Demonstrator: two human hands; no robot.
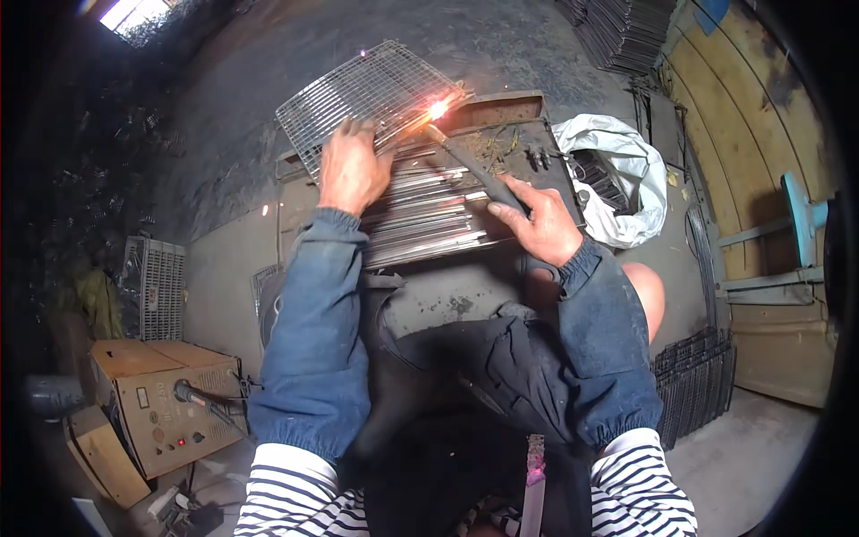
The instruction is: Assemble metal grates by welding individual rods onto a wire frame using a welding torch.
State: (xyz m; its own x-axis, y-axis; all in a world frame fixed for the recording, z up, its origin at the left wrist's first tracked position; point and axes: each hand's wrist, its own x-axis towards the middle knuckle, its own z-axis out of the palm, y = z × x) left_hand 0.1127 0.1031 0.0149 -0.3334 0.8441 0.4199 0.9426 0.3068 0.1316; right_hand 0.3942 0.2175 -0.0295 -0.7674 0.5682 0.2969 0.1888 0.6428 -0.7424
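My left hand grips the near edge of a wire mesh panel, which is tilted over the far left of a low metal work table. My right hand is closed round the dark handle of a welding torch. A bright orange-white glow burns where the torch tip meets the panel's right corner region, hiding the exact contact point. Beneath the panel and between my hands, several thin metal rods lie side by side on the table. Small metal bits sit at its right side.
A white sack holding dark metal pieces stands right of the table. An orange welding machine with a plugged cable sits lower left. Stacked mesh panels rise at the far right and near right. A yellowish panelled surface borders the right.
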